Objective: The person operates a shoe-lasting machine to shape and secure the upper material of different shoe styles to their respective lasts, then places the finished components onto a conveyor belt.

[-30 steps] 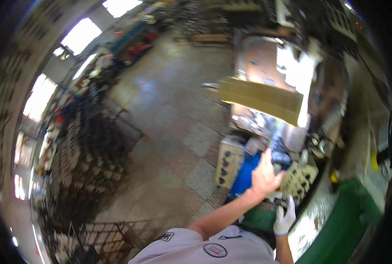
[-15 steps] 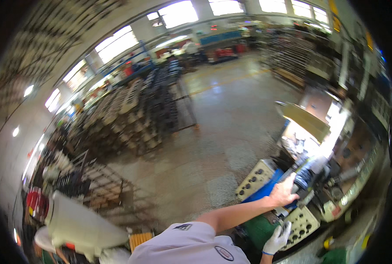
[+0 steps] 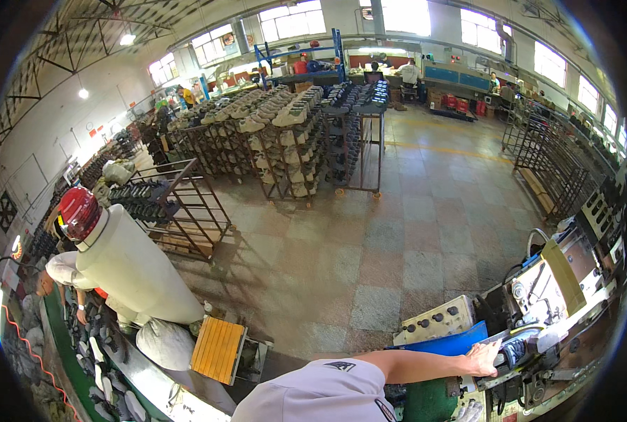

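My bare left hand (image 3: 482, 359) reaches out to the right, to a dark shoe (image 3: 515, 352) set in a machine (image 3: 538, 302). Its fingers and thumb lie spread round the near end of that shoe, closed on it as far as I can see. At the lower edge, cut off by the frame, is my right hand (image 3: 470, 412) in a pale glove. Its visible fingers look stretched apart, with nothing seen in them. A blue tray-like part (image 3: 447, 342) and a cream control panel with black knobs (image 3: 436, 320) lie just beyond my left forearm.
Racks of shoes (image 3: 285, 141) stand across the floor, with a bare metal rack (image 3: 549, 158) at the right. At left are a white cylinder with a red top (image 3: 130, 260), a yellow slatted stool (image 3: 217, 349) and a green conveyor (image 3: 67, 352) carrying shoes, beside another person's arm (image 3: 81, 309).
My view has swung, so the machine and my left hand now sit lower and farther right. My left hand stays at the shoe. The gloved right hand has slipped mostly below the frame.
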Action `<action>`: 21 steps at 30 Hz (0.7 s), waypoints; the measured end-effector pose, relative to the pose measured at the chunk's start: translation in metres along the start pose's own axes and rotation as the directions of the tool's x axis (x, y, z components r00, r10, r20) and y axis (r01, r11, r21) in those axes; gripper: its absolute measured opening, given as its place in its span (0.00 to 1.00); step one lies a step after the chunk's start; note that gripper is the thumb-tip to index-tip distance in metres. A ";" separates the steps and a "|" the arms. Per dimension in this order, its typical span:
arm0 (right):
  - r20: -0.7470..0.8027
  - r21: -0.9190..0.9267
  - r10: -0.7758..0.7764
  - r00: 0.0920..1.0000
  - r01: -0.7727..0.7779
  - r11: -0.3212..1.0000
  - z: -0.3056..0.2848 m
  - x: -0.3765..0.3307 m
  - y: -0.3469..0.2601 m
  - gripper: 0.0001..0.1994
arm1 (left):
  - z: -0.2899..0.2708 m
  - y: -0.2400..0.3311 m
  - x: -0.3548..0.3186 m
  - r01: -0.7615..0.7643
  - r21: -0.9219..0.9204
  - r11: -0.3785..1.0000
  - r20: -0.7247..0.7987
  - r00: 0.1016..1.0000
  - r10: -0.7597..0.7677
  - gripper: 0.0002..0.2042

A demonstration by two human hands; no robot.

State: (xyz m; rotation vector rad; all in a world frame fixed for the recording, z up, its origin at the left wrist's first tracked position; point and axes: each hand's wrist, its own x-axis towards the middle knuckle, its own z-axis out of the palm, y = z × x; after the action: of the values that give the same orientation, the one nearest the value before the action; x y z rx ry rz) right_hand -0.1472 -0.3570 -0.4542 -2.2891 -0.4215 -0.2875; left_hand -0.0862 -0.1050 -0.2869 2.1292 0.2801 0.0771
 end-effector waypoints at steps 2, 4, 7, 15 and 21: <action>-0.023 -0.082 -0.059 0.998 0.057 0.995 0.003 0.016 -0.012 0.29 | 0.007 -0.009 0.009 0.030 0.016 0.999 0.032 0.999 -0.030 0.53; -0.040 -0.339 -0.247 0.968 0.219 0.915 0.013 0.037 -0.025 0.25 | -0.001 -0.009 0.014 0.072 0.086 0.994 -0.022 0.997 -0.070 0.46; -0.090 0.722 0.140 0.986 -0.032 0.691 0.027 0.096 -0.140 0.19 | -0.096 0.006 0.031 0.080 0.294 0.952 -0.126 0.991 -0.044 0.35; 0.189 0.975 0.286 0.939 -0.146 -0.166 -0.044 0.092 -0.146 0.34 | -0.004 -0.051 -0.079 0.710 -0.628 -0.320 0.655 0.704 0.275 0.27; 0.158 0.908 0.475 0.866 0.061 -0.414 -0.089 0.030 -0.167 0.29 | 0.055 -0.110 -0.118 0.763 -0.641 0.087 0.758 0.610 0.231 0.24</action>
State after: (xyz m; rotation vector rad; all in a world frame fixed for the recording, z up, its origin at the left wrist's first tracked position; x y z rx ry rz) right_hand -0.1911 -0.3080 -0.2740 -0.3257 0.1331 0.0141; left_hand -0.2109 -0.1204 -0.4026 0.4727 0.1066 -0.7117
